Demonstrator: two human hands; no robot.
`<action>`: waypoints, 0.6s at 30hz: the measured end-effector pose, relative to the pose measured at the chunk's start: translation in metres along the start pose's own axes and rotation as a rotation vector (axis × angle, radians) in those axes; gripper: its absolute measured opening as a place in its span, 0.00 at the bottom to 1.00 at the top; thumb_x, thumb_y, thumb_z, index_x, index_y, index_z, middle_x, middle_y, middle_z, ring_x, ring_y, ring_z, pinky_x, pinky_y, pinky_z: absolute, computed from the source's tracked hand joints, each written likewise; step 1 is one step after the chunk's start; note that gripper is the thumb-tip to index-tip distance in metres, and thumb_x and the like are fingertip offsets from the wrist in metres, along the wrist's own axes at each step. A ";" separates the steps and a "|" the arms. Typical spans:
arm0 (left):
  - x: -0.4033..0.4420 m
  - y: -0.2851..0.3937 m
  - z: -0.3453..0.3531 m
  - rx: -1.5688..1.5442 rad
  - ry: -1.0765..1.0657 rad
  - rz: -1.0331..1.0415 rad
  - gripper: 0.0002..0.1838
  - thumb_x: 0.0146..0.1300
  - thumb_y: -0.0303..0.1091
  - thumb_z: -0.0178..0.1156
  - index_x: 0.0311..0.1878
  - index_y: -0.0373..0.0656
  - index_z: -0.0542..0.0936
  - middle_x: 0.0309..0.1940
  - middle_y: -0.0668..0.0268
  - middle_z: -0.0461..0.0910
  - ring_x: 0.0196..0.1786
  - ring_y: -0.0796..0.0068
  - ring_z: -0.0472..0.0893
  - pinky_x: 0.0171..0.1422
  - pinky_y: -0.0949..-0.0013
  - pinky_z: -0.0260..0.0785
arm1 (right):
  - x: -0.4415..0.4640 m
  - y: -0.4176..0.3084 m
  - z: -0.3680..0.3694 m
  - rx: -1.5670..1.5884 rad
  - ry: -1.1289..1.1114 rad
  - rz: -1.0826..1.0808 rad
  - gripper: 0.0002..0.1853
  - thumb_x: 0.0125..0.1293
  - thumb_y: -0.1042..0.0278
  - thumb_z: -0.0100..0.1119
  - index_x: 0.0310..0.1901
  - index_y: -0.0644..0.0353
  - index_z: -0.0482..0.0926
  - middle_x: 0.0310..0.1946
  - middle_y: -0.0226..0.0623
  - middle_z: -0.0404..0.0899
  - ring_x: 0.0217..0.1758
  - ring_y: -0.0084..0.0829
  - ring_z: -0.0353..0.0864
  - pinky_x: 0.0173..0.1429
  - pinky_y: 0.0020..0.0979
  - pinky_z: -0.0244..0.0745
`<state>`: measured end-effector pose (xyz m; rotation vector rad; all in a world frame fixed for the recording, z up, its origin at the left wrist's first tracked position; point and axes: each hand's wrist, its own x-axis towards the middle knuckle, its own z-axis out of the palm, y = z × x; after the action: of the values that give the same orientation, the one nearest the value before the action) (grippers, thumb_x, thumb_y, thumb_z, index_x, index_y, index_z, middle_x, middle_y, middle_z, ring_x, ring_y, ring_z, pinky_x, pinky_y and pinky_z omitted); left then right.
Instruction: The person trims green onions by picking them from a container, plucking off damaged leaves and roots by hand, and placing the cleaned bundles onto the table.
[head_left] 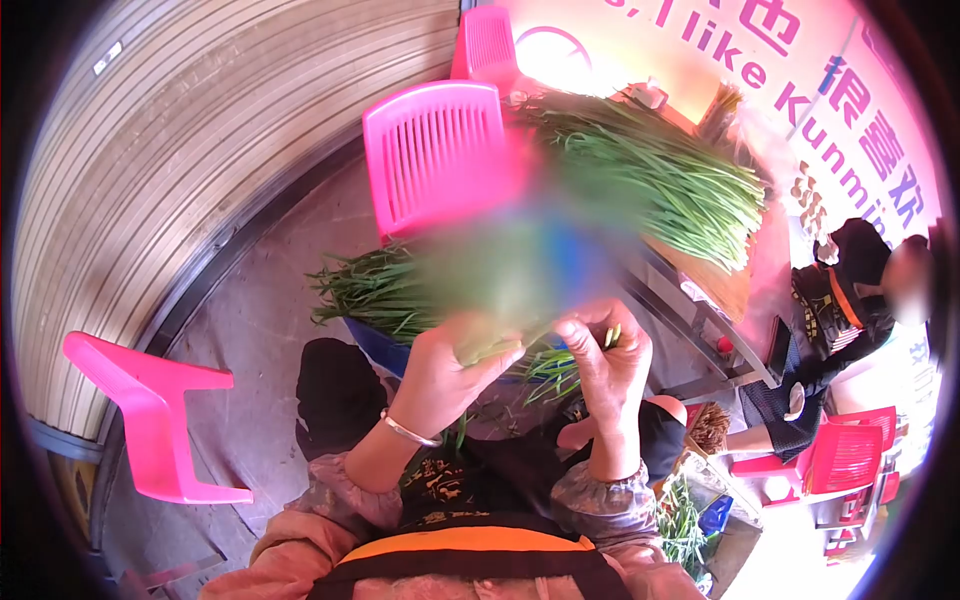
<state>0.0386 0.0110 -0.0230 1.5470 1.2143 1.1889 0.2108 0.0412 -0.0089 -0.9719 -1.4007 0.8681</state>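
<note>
My left hand (450,365), with a bracelet at the wrist, is closed on green stalks whose upper part is smeared by a blur. Close by on the right, my right hand (608,352) pinches a few chives (612,336) between thumb and fingers. Loose chives (556,370) hang or lie just below, between the two hands. Behind my left hand, a thick bunch of chives (370,290) rests in a blue basin (375,343). The middle of the view above my hands is blurred, so what is there is hidden.
A big heap of chives (690,180) covers a table (715,285) at the upper right. Pink chairs stand at the back (435,155) and left (150,420). A box (735,545) holds greens at lower right. Another person (850,300) sits at the right near red chairs (845,455).
</note>
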 end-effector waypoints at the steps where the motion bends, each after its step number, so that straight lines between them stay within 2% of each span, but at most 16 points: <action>1: 0.001 0.002 0.001 -0.019 0.013 0.016 0.13 0.57 0.25 0.65 0.45 0.36 0.76 0.37 0.69 0.80 0.38 0.85 0.77 0.42 0.79 0.71 | 0.001 -0.003 0.001 0.003 0.016 -0.026 0.10 0.54 0.70 0.70 0.30 0.64 0.76 0.25 0.28 0.79 0.26 0.13 0.70 0.32 0.18 0.67; 4: 0.006 0.008 0.011 -0.119 0.138 0.177 0.09 0.56 0.25 0.65 0.40 0.37 0.78 0.33 0.70 0.80 0.35 0.86 0.77 0.39 0.79 0.70 | 0.003 -0.010 0.003 -0.017 0.032 -0.059 0.10 0.54 0.70 0.70 0.30 0.64 0.76 0.25 0.28 0.79 0.27 0.13 0.70 0.32 0.18 0.68; 5: 0.007 0.010 0.010 -0.110 0.139 0.170 0.08 0.56 0.25 0.66 0.37 0.37 0.77 0.31 0.71 0.79 0.34 0.86 0.76 0.38 0.79 0.70 | 0.003 -0.013 0.004 -0.009 0.029 -0.048 0.10 0.54 0.70 0.70 0.29 0.64 0.76 0.25 0.28 0.79 0.27 0.13 0.70 0.32 0.19 0.68; 7: 0.007 0.015 0.006 -0.102 0.099 0.132 0.08 0.56 0.24 0.65 0.38 0.37 0.76 0.31 0.71 0.79 0.34 0.87 0.76 0.39 0.79 0.70 | 0.003 -0.021 0.005 0.007 0.027 -0.031 0.10 0.54 0.70 0.70 0.29 0.64 0.76 0.25 0.28 0.79 0.27 0.14 0.70 0.31 0.19 0.68; 10: 0.008 0.023 0.002 -0.114 0.059 0.113 0.08 0.56 0.23 0.65 0.37 0.37 0.75 0.32 0.72 0.79 0.34 0.87 0.75 0.38 0.80 0.70 | 0.009 -0.025 0.000 -0.128 -0.001 -0.072 0.10 0.55 0.68 0.68 0.31 0.64 0.77 0.24 0.31 0.78 0.26 0.17 0.72 0.31 0.21 0.69; 13: 0.009 0.026 0.000 -0.100 0.047 0.153 0.08 0.57 0.23 0.64 0.37 0.37 0.75 0.32 0.71 0.79 0.35 0.87 0.75 0.39 0.80 0.70 | 0.010 -0.032 0.000 -0.392 -0.148 -0.129 0.10 0.57 0.66 0.67 0.33 0.64 0.78 0.24 0.34 0.77 0.25 0.22 0.74 0.32 0.24 0.70; 16: 0.012 0.024 -0.002 0.026 0.127 0.216 0.07 0.56 0.21 0.64 0.36 0.37 0.75 0.30 0.71 0.77 0.34 0.86 0.75 0.39 0.79 0.70 | 0.010 -0.033 -0.005 -0.348 -0.190 -0.051 0.11 0.57 0.65 0.66 0.34 0.64 0.79 0.24 0.37 0.77 0.26 0.25 0.75 0.32 0.27 0.71; 18: 0.013 0.025 -0.006 0.158 0.139 0.251 0.06 0.57 0.24 0.64 0.34 0.37 0.76 0.28 0.71 0.74 0.33 0.85 0.74 0.37 0.78 0.68 | 0.008 -0.030 -0.011 -0.233 -0.257 0.071 0.08 0.58 0.69 0.64 0.32 0.63 0.77 0.25 0.32 0.77 0.26 0.22 0.74 0.31 0.25 0.69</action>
<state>0.0393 0.0190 0.0042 1.8002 1.2558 1.4105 0.2198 0.0370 0.0229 -1.1212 -1.7244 0.9206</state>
